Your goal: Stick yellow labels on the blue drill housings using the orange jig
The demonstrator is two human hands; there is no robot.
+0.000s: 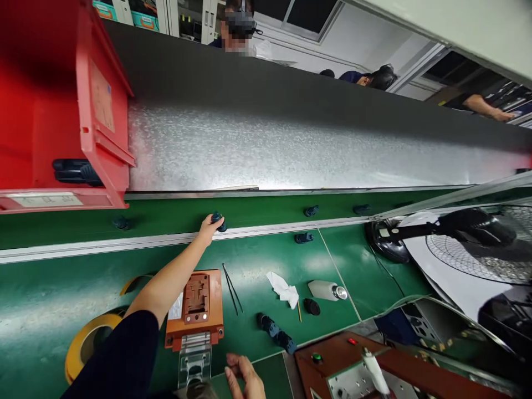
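Left hand (206, 227), arm stretched forward across the green bench (257, 266), fingers closed around a small dark part (219, 220). The part sits at the near edge of the green conveyor belt (266, 205), just past the pale metal rail (124, 242) that divides belt from bench. Part is dark blue-black, rounded and knobbly, small against the hand; its near half is covered by the fingers, so the full shape cannot be made out.

Similar dark parts lie on the belt: one to the left (122, 223), two to the right (311, 210) (362, 209). Another lies on the bench just inside the rail (303, 238), and a joined pair near the front edge (276, 332).

Right hand (246, 377) low in view near the bench's front edge, fingers loosely curled, holding nothing visible; wrist cut off by the frame bottom.

On the bench beside the left forearm: an orange fixture (196, 307) with a recessed brown block, its clear lower bracket partly cut off. Tweezers (230, 287) lie right of it, then a crumpled white wipe (283, 288), a small white bottle (326, 290) on its side and a black cap (311, 306).

Yellow tape roll (83, 343) partly hidden behind the dark sleeve. Red bin (62, 100) upper left, contents in shadow. Fan (457, 238) at right, blurred and cropped. Other people visible beyond the metal partition (291, 144), heads and one arm only.
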